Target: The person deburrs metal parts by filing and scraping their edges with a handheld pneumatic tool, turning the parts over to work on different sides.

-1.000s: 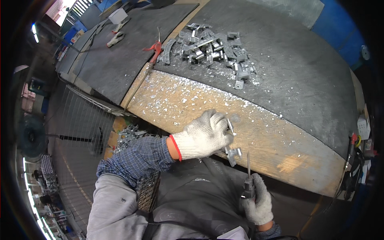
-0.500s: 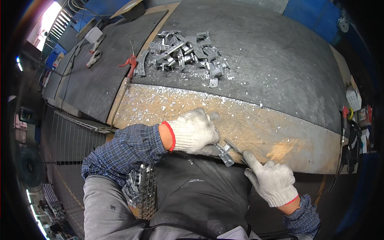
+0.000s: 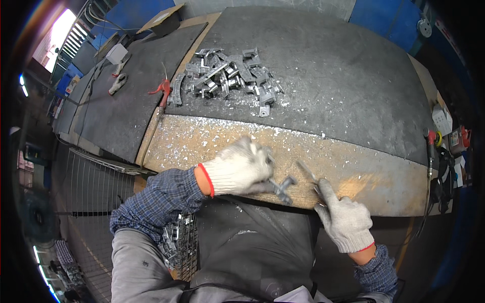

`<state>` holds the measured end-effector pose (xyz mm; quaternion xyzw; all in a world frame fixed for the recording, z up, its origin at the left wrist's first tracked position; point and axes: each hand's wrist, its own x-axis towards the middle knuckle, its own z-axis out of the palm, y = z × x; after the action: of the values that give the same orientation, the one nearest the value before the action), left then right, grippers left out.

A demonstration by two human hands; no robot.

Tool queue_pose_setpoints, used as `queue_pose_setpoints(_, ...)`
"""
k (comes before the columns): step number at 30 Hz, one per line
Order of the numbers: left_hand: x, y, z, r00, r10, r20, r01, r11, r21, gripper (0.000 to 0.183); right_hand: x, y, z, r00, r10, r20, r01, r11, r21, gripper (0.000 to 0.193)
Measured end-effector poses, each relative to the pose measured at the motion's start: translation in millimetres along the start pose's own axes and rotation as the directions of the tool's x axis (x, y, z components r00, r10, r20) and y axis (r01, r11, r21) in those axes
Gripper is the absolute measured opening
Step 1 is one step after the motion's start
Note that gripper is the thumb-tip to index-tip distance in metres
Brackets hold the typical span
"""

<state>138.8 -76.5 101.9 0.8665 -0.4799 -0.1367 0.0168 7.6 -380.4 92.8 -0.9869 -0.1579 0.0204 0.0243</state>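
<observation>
My left hand, in a white knit glove with a red cuff, is closed around a grey cast metal part. The part's forked end sticks out to the right, over the front edge of the wooden board. My gloved right hand grips a slim, file-like metal blade, index finger stretched along it. The blade points up and left, apart from the metal part. Its handle is hidden in the palm. Motion blurs the left fingers and the part.
A pile of similar metal castings lies on the black mat. Metal flakes are scattered over mat and board. A red air gun rests left of the pile. Below the left forearm, a wire basket holds more castings.
The blade has moved away from the metal part and now points more upward. My left hand has shifted slightly left, and the part is turned in it.
</observation>
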Motion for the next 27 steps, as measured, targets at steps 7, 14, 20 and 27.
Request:
queue_pose_setpoints(7, -29, -3, 50, 0.853, -0.2, -0.482, 0.268, 0.96, 0.077, 0.054, -25, -8, 29, 0.978, 0.184, -0.096, -0.14, 0.927, 0.349, 0.082)
queue_pose_setpoints(14, -92, -3, 81, 0.849, -0.32, -0.42, 0.297, 0.947, -0.123, 0.047, -40, -32, 38, 0.92, 0.384, 0.077, -0.343, 0.696, 0.631, 0.079)
queue_pose_setpoints(20, -29, 8, 26, 0.794, -0.159, -0.587, 0.27, 0.957, 0.105, 0.052, -41, -40, 41, 0.939, 0.338, 0.056, -0.299, 0.729, 0.616, 0.075)
queue_pose_setpoints(27, -36, 13, 12, 0.975, -0.193, -0.113, 0.217, 0.939, 0.267, 0.024, -51, -38, 44, 0.964, 0.262, -0.048, -0.169, 0.743, 0.648, 0.073)
